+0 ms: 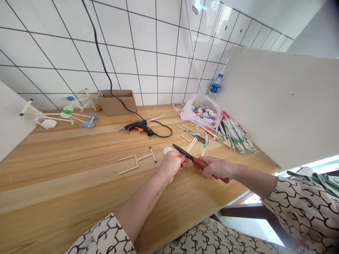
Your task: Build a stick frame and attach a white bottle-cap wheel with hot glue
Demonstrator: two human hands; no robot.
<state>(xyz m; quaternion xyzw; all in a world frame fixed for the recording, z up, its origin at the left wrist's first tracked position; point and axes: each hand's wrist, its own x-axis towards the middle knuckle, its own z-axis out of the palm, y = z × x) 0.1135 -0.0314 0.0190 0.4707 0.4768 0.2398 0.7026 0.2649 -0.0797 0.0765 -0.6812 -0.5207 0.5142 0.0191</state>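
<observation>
My right hand is wrapped round the red handles of a pair of scissors, whose dark blades point up and left. Close beside the blades, my left hand is closed in a pinch; what its fingers hold is hidden. A white bottle cap lies just beyond the left knuckles. Past the scissors are a few loose wooden sticks. Left of my hands, a small frame of glued sticks lies flat, with a dark-tipped crosspiece at its right end.
A black glue gun lies mid-table, its cord running up the tiled wall. Stick models with cap wheels stand at left by a cardboard box. Toward the back right are a bag of bottle caps, wrapped chopsticks and a water bottle.
</observation>
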